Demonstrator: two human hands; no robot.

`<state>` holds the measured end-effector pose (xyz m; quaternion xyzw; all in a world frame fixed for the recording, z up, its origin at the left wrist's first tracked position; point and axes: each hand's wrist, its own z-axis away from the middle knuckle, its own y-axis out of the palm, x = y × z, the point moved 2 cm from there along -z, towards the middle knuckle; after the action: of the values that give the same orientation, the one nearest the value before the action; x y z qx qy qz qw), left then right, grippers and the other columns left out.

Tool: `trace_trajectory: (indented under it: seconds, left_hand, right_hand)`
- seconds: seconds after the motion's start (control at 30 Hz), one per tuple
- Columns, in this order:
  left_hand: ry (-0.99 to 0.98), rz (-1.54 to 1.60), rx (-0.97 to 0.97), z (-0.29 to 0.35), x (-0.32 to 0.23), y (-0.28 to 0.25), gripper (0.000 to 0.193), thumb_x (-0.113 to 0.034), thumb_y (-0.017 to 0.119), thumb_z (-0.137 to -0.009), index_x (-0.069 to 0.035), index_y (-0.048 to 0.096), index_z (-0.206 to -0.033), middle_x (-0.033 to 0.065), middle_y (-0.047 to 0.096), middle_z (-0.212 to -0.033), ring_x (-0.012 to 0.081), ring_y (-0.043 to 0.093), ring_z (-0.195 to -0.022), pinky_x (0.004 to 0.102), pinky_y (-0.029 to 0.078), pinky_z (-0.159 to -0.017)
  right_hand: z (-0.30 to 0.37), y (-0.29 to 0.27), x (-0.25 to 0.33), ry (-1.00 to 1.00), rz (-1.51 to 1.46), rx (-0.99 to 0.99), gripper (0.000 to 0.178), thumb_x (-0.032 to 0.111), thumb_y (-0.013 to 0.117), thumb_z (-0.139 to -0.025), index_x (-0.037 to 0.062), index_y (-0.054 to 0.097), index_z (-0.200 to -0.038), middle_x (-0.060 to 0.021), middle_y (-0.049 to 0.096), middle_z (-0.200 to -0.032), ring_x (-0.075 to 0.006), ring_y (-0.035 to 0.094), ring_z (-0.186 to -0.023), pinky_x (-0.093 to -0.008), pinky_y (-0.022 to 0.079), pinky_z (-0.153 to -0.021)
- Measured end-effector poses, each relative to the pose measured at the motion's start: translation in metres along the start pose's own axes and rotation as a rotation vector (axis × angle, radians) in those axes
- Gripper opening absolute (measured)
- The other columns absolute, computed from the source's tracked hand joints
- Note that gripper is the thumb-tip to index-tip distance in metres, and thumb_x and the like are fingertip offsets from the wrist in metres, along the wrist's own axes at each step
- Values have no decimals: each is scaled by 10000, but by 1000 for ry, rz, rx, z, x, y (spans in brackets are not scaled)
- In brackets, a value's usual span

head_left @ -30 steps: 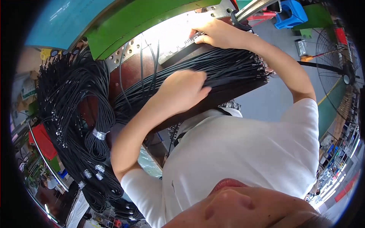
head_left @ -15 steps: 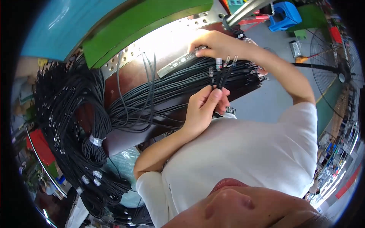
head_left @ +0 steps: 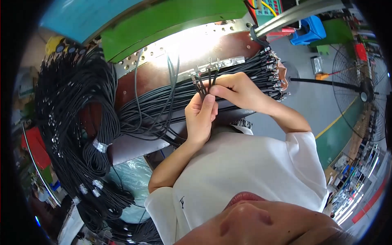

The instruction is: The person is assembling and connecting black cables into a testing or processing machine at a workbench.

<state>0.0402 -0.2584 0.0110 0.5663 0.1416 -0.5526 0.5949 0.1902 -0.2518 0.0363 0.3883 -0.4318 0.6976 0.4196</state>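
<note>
Several thin black cables [head_left: 201, 87] with silvery metal ends stand up, fanned apart, between my two hands. My left hand [head_left: 199, 120] is closed around them lower down, thumb pressed against the fingers. From the right, my right hand [head_left: 237, 90] meets it, its thumb and fingers pinching the cables just below their metal ends. Behind the hands runs a long metal bar [head_left: 234, 62] with notches along it, partly hidden by the right hand. A thick bundle of black cables [head_left: 151, 102] lies along the brown bench, its metal-tipped ends [head_left: 277, 77] gathered at the right.
Over the bench is a green machine beam [head_left: 171, 30] with a bright light beneath. Big heaps of coiled black cable [head_left: 73, 106] hang at the left, some tied with clear wrap [head_left: 101, 145]. A metal pole [head_left: 298, 16], blue stool [head_left: 309, 30] and black fan [head_left: 359, 90] stand right.
My right hand has come back from the metal bar to the held cables and now pinches them. My left hand has shifted slightly left with the cables, whose ends are spread wider.
</note>
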Motion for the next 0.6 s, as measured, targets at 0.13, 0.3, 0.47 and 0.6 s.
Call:
trace_trajectory:
  seconds: [0.13,0.3,0.47,0.6]
  left_hand:
    - [-104,80,1,0,-10,-4,265,-236,510,-964,-24,584,-1105,-42,457,-603,28,370,-495,174,248,-425]
    - [-194,112,66,12,-15,-4,245,-219,477,-976,-6,579,-1043,-4,529,-670,60,457,-534,186,357,-475]
    - [44,-10,-36,19,-31,-24,313,-245,420,-996,23,554,-1087,88,596,-804,127,560,-646,243,481,-605]
    - [-61,68,29,23,-34,-23,340,-272,423,-994,29,554,-1085,88,582,-753,126,536,-596,232,451,-541]
  right_hand:
    - [2,-17,18,-780,835,-684,322,154,705,-691,59,610,-984,-69,570,-782,-255,577,-730,-345,476,-645]
    - [-21,-17,10,-946,965,-581,305,60,654,-626,47,578,-921,-84,576,-897,-258,578,-818,-343,489,-682]
    - [-29,2,6,-928,876,-513,226,59,605,-675,34,562,-896,-69,584,-925,-221,592,-828,-315,512,-687]
    - [-36,10,11,-881,867,-329,231,81,590,-715,40,569,-941,-67,594,-969,-225,596,-882,-306,526,-680]
